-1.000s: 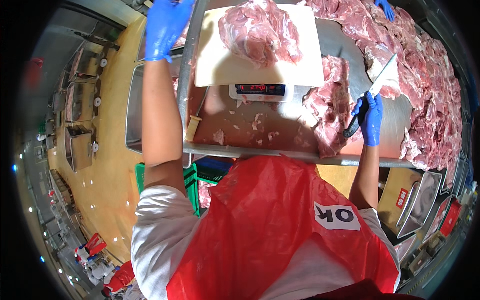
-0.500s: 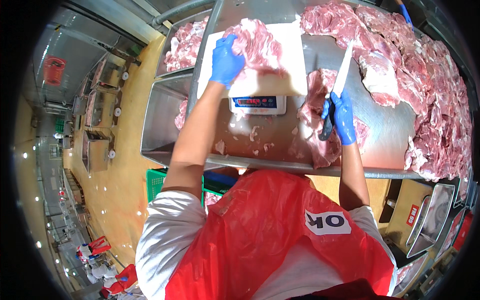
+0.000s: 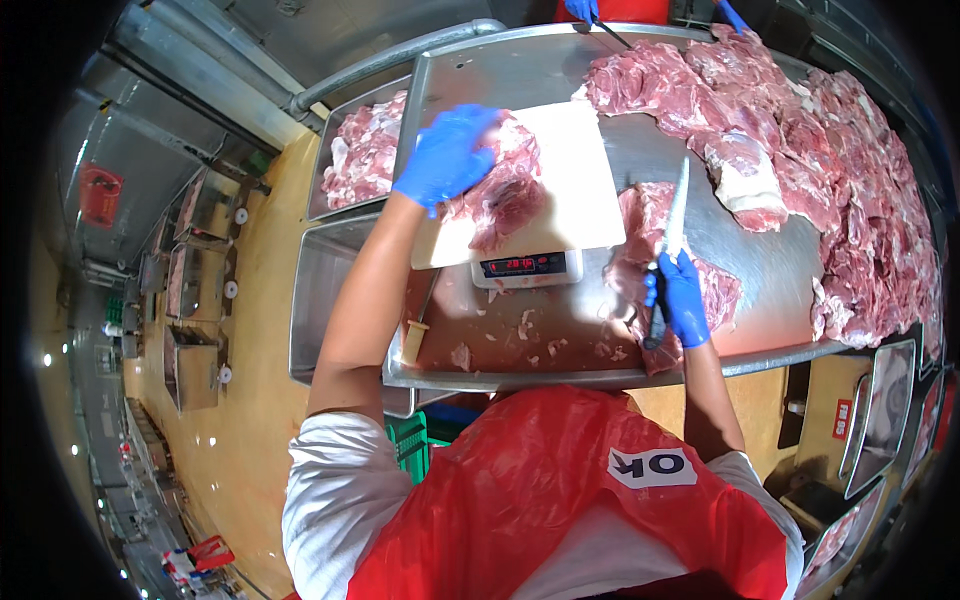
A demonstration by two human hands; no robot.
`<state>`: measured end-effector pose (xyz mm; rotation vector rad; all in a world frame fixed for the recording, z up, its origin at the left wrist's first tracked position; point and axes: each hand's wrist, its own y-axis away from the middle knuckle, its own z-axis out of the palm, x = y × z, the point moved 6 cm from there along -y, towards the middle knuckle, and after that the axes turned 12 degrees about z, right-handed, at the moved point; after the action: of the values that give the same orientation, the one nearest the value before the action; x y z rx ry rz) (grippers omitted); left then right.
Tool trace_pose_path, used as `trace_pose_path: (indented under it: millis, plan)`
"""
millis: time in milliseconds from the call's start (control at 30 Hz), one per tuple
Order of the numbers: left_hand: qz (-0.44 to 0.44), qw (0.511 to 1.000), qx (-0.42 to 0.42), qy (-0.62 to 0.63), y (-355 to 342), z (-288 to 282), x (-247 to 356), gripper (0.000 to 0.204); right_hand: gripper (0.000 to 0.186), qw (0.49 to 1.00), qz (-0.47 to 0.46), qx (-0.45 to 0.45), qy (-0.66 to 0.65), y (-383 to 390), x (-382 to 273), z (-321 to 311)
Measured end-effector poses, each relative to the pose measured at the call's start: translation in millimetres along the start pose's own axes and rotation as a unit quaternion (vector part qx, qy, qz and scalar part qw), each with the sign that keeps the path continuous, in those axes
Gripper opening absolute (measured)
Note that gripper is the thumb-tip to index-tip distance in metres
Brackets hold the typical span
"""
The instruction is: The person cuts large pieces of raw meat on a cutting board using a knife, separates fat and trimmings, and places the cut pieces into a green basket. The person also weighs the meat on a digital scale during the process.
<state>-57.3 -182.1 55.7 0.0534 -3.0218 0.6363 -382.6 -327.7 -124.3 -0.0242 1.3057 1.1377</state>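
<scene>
My left hand (image 3: 448, 158), in a blue glove, rests on the upper left of a piece of raw meat (image 3: 508, 200), fingers stretched out. That meat lies on a white cutting board (image 3: 580, 160), which sits on a digital scale (image 3: 560, 268) with a lit red display. In my right hand (image 3: 684, 302), also gloved in blue, is a knife (image 3: 677, 205). Its dark handle is in my fist and the pale blade points away from me. Under the knife, another slab of meat (image 3: 640, 208) lies on the steel table (image 3: 770, 290), partly hidden by that hand.
A large heap of raw meat (image 3: 870, 200) covers the table's right and far side. A steel bin of meat (image 3: 360, 155) and another steel bin (image 3: 325, 290) stand at left. A cream-handled tool (image 3: 415, 342) lies near the front edge. Another person's gloved hand (image 3: 582, 10) shows at the far edge.
The view has shifted, so the table appears lower. The meat on the board has turned and now lies nearer its front. My left hand's fingers have straightened. The right hand still holds the knife.
</scene>
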Motion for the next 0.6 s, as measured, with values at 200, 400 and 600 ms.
trace_pose_path:
  millis: [200, 400, 600]
  plan:
    - [0.063, 0.983, -0.171, -0.019, -41, 49, -10, 0.038, 0.013, 0.996, -0.037, -0.076, -0.008, -12, -2, 104]
    - [0.08, 0.982, -0.155, 0.075, -48, 36, -25, 0.021, 0.017, 0.995, -0.005, -0.096, 0.012, -31, 10, 156]
    - [-0.057, 0.977, -0.112, 0.171, -56, 25, -38, 0.017, 0.026, 0.982, -0.078, -0.163, 0.052, -74, -54, 213]
